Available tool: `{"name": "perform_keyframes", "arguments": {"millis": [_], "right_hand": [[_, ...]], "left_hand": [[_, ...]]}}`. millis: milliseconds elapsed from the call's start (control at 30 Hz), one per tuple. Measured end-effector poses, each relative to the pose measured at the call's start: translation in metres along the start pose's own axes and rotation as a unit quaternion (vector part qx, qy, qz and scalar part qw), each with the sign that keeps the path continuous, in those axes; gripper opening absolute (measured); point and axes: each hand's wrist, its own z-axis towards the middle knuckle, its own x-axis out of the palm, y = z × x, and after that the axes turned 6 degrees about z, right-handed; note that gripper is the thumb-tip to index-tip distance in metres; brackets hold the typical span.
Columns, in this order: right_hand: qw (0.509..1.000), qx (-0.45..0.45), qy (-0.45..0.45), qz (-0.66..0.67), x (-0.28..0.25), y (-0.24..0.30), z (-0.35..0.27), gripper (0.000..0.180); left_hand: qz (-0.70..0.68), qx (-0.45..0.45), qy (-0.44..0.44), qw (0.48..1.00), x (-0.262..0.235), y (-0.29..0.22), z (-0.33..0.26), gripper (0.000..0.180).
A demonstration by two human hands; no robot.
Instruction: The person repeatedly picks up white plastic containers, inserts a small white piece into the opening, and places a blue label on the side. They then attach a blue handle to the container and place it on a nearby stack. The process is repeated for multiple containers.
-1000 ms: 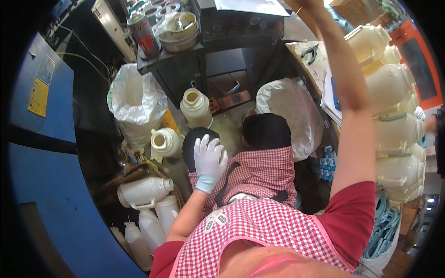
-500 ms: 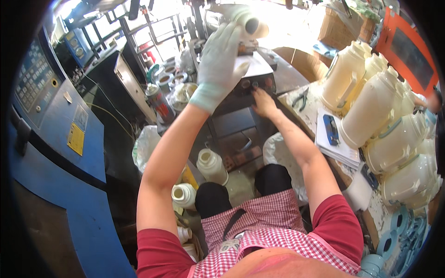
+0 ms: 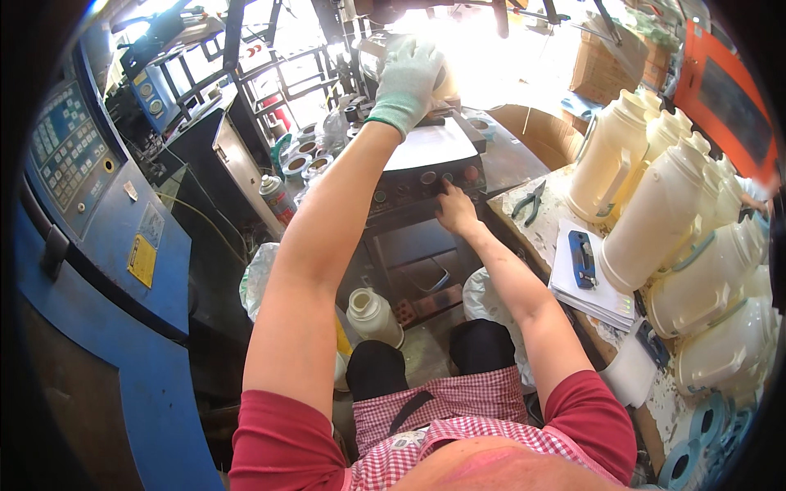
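My left hand (image 3: 409, 78), in a pale glove with a green cuff, reaches far forward over the machine's top. Its fingers curl over a cream plastic jug body (image 3: 444, 80), mostly hidden by the hand and washed out by glare. My bare right hand (image 3: 455, 209) is at the dark control panel (image 3: 409, 186) on the machine's front. One finger is stretched to a small button there, beside a red button (image 3: 471, 173); nothing is in that hand. A white sheet (image 3: 434, 146) lies on top of the machine, between both hands. Below, a cream jug body (image 3: 374, 315) stands upright near my left knee.
Several cream jug bodies (image 3: 655, 217) are stacked on the right bench, with pliers (image 3: 530, 204), a paper pad (image 3: 565, 286) and blue rings (image 3: 704, 421). A blue machine (image 3: 106, 213) stands at left. Tape rolls (image 3: 299, 159) and a spray can (image 3: 274, 196) sit left of the press.
My left hand has moved right and closed over the jug body by the machine's top. My right hand stays at the panel, one finger at a button. The view has tilted up slightly.
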Motion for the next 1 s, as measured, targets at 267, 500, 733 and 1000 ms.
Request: {"name": "perform_keyframes", "arguments": {"millis": [267, 500, 733, 1000], "right_hand": [[1.0, 0.005, -0.002, -0.006, 0.001, -0.001, 0.004, 0.026], [0.999, 0.035, 0.014, -0.019, -0.004, 0.007, 0.005, 0.024], [0.984, 0.148, 0.104, -0.005, -0.02, 0.005, 0.028, 0.035], [0.996, 0.027, 0.068, 0.044, -0.05, -0.001, -0.006, 0.032]], "left_hand": [[-0.017, -0.057, -0.012, 0.998, -0.003, -0.009, -0.003, 0.073], [-0.014, -0.055, -0.05, 0.997, 0.004, -0.008, -0.008, 0.074], [0.009, -0.057, -0.044, 0.997, 0.006, -0.007, -0.006, 0.073], [0.004, -0.032, -0.135, 0.99, 0.018, -0.011, 0.008, 0.031]]}}
